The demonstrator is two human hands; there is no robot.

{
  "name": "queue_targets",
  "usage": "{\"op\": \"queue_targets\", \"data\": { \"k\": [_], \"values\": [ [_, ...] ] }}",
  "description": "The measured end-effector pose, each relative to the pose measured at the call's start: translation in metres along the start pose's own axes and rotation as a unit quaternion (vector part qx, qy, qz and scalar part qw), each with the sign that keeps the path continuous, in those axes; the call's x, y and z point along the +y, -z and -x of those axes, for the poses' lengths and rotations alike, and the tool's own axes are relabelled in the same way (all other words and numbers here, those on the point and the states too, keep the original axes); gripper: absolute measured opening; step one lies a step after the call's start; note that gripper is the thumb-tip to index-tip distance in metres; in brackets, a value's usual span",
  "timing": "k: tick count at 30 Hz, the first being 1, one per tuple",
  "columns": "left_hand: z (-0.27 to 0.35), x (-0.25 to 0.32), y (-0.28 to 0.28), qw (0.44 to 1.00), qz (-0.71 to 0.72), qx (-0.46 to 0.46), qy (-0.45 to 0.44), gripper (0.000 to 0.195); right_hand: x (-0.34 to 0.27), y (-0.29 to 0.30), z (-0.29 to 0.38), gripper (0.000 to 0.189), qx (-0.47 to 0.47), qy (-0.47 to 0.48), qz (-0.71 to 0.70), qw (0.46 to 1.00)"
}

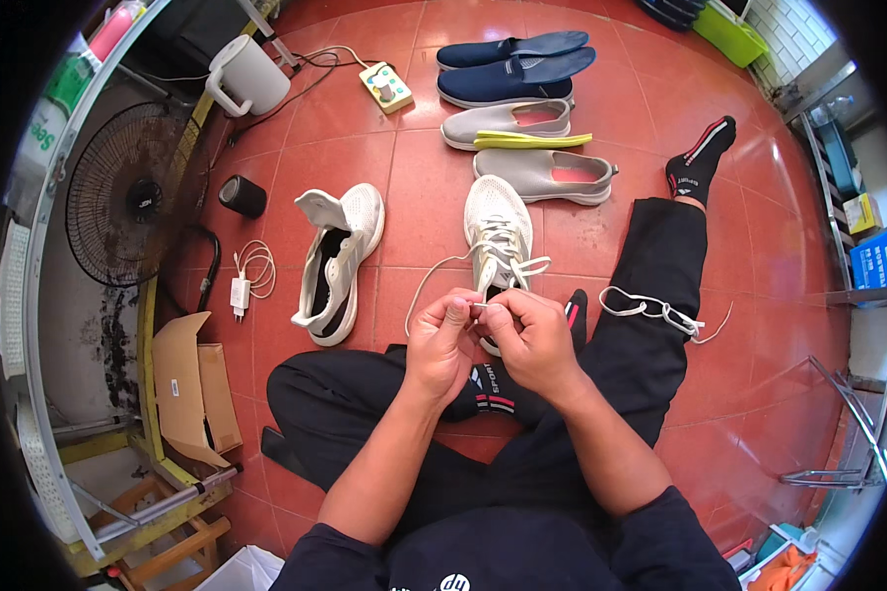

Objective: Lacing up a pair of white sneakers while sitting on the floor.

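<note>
Both hands meet over the heel end of a white mesh sneaker (499, 210) that stands on the tiles with its toe pointing away from me. Between the fingertips of my left hand (442, 332) and my right hand (534, 334) is the thin tip of a white shoelace (482, 304). The lace (432, 273) loops out to the left of the shoe, and its other part hangs in a loose loop at the right eyelets. The sneaker's heel is partly hidden by my hands. Its mate, an unlaced white sneaker (332, 273) with the tongue folded up, stands to the left.
A loose white lace (654, 310) lies across my right trouser leg. Grey slip-on shoes (547, 173), a yellow-green insole (532, 140) and navy slip-ons (499, 81) stand ahead. At left are a charger (239, 294), a black cylinder (242, 196), a cardboard box (192, 384) and a fan (140, 196).
</note>
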State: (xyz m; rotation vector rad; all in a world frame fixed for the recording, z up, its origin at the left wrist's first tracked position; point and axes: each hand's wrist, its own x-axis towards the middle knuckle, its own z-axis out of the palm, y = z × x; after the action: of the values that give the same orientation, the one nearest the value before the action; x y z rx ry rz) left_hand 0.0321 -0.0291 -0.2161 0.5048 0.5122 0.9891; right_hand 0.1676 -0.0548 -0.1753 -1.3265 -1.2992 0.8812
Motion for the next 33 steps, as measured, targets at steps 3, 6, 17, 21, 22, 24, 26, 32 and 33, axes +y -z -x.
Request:
{"op": "queue_targets", "data": {
  "k": [3, 6, 17, 21, 22, 24, 26, 32, 33],
  "values": [
    [-0.002, -0.002, -0.005, 0.999, -0.03, 0.029, -0.025, 0.022, 0.004, 0.001, -0.002, 0.016, 0.004, -0.002, 0.005, 1.0],
    [-0.003, -0.002, -0.003, 0.997, -0.057, 0.039, -0.038, 0.021, 0.008, 0.0, -0.002, 0.017, 0.008, 0.004, 0.011, 1.0],
    [-0.009, -0.004, 0.006, 0.964, -0.233, 0.027, -0.13, 0.019, 0.019, -0.002, 0.005, 0.024, -0.014, -0.133, -0.091, 0.987],
    [-0.007, -0.008, 0.007, 0.968, -0.21, 0.053, -0.126, 0.018, 0.017, -0.005, 0.003, 0.023, -0.009, -0.124, -0.056, 0.991],
    [-0.007, -0.008, 0.008, 0.969, -0.209, 0.052, -0.124, 0.018, 0.016, -0.005, 0.002, 0.023, -0.008, -0.125, -0.056, 0.991],
    [-0.007, -0.008, 0.01, 0.972, -0.201, 0.051, -0.115, 0.019, 0.016, -0.006, 0.0, 0.021, 0.004, -0.042, 0.017, 0.999],
    [-0.007, -0.006, 0.013, 0.965, -0.225, 0.051, -0.122, 0.019, 0.016, -0.005, -0.001, 0.02, -0.007, -0.028, 0.052, 0.998],
    [-0.007, 0.007, 0.02, 0.907, -0.39, 0.031, -0.154, 0.019, 0.014, 0.006, -0.012, 0.021, -0.099, 0.013, 0.15, 0.984],
    [-0.007, 0.009, 0.024, 0.893, -0.421, 0.013, -0.157, 0.019, 0.015, 0.008, -0.014, 0.022, -0.133, 0.016, 0.14, 0.981]
  ]
}}
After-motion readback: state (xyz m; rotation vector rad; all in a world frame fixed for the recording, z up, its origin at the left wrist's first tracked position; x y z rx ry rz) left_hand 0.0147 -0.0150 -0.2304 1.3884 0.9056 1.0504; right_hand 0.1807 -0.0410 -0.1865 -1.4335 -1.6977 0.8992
